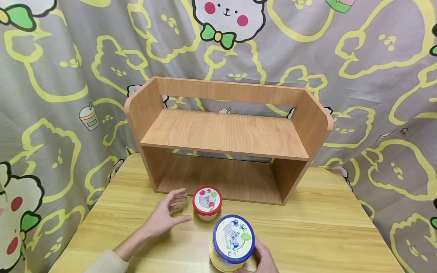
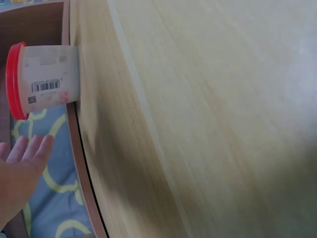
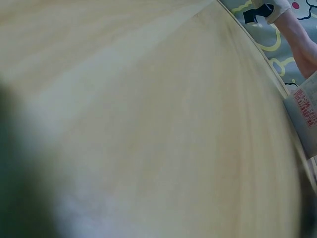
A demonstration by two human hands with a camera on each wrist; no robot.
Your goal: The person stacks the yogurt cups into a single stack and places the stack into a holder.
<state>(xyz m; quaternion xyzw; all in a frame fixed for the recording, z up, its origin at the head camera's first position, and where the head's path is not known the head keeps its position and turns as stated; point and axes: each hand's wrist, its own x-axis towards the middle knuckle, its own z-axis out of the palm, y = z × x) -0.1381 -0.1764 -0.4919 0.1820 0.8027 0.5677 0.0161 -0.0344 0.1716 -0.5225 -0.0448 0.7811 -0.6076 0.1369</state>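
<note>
A small tub with a red lid (image 1: 207, 200) and strawberry pictures stands upright on the table, in front of the shelf. In the left wrist view the same red-lidded tub (image 2: 48, 77) shows a barcode. My left hand (image 1: 167, 216) is just left of it, fingers spread and apart from the tub. At the front, my right hand (image 1: 261, 259) holds a blue-lidded tub (image 1: 233, 239) with blueberry pictures, from its right side. A yellow rim (image 1: 223, 267) shows beneath that tub; what it belongs to is mostly hidden. The right wrist view catches part of a tub with red print (image 3: 304, 111).
A two-level wooden shelf (image 1: 222, 132) stands at the back of the wooden table (image 1: 324, 227), with raised side panels and an open lower compartment. Behind and beside the table hangs a grey curtain (image 1: 362, 94) with yellow cartoon outlines.
</note>
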